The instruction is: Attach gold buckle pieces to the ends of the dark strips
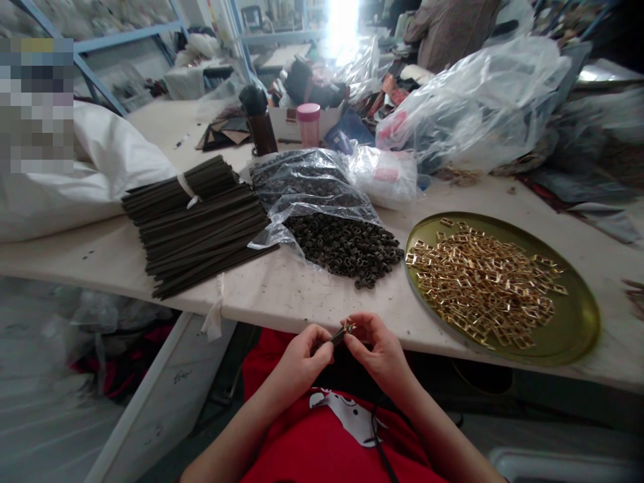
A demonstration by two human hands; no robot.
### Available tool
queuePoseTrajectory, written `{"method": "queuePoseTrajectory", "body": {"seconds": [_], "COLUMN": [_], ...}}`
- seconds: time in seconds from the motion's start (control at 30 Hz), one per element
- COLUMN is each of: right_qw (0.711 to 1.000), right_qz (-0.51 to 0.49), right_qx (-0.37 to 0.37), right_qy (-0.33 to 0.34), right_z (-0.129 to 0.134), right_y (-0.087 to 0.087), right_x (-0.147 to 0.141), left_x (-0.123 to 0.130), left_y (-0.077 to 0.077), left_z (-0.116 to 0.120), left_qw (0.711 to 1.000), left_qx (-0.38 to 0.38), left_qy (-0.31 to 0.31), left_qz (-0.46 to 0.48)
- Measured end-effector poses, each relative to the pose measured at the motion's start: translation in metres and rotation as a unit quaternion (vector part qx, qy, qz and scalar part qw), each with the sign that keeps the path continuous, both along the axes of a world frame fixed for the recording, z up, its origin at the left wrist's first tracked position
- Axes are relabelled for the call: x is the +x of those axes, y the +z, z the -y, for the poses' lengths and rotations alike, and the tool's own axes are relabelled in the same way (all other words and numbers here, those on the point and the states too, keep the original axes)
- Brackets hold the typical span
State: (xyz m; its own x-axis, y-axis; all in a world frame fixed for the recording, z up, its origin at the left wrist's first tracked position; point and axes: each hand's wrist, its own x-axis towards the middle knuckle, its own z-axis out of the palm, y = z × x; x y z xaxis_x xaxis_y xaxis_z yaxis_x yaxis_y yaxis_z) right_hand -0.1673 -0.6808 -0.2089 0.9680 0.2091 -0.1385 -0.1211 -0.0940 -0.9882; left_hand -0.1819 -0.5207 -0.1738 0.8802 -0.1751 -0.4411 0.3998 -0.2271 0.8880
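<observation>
The pale, scuffed desk [282, 288] stretched wide before me. On it lay a crinkled clear plastic bag [312, 194] spilling small dark loops [347, 251], a tied stack of thin dark straps [196, 221], and a round brass-coloured tray [568, 329] heaped with shiny gold buckles [486, 282]. No writing was legible to me. Just below the desk's edge, over my red shirt, my left hand [302, 359] pinched the end of a dark strap [336, 337], and my right hand [380, 349] closed its fingertips on a small gold buckle [348, 327] at the strap's tip.
</observation>
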Motion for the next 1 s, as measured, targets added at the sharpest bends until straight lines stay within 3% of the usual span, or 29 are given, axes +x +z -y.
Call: {"method": "queuePoseTrajectory", "body": {"seconds": [0.2, 0.37, 0.5, 0.63, 0.77, 0.9, 1.0], "right_qw": [0.999, 0.993, 0.995, 0.999, 0.998, 0.998, 0.983], "right_qz": [-0.027, -0.066, -0.065, -0.024, 0.026, 0.047, 0.132], "right_qx": [0.043, 0.099, 0.071, 0.028, -0.029, -0.048, -0.119], "right_qy": [0.006, 0.002, 0.012, 0.027, 0.049, -0.007, -0.04], "right_z": [0.003, 0.004, 0.005, 0.002, -0.003, -0.005, -0.005], "right_y": [-0.001, 0.007, 0.008, 0.006, 0.005, 0.002, 0.002], "right_x": [-0.001, 0.001, 0.0, -0.002, -0.004, -0.002, 0.0], "left_x": [-0.001, -0.003, -0.005, -0.006, -0.006, -0.005, -0.004], "left_y": [0.004, 0.009, 0.005, -0.001, -0.003, 0.0, 0.0], "left_z": [-0.001, -0.003, 0.002, 0.009, 0.012, 0.011, 0.01], "left_qw": [0.998, 0.997, 0.998, 0.998, 0.998, 0.994, 0.994], "left_qx": [-0.056, -0.045, -0.029, -0.048, -0.026, 0.034, 0.048], "left_qy": [-0.041, -0.062, -0.051, 0.005, -0.011, -0.028, -0.021], "left_qz": [0.002, 0.03, 0.017, 0.036, 0.057, 0.102, 0.094]}}
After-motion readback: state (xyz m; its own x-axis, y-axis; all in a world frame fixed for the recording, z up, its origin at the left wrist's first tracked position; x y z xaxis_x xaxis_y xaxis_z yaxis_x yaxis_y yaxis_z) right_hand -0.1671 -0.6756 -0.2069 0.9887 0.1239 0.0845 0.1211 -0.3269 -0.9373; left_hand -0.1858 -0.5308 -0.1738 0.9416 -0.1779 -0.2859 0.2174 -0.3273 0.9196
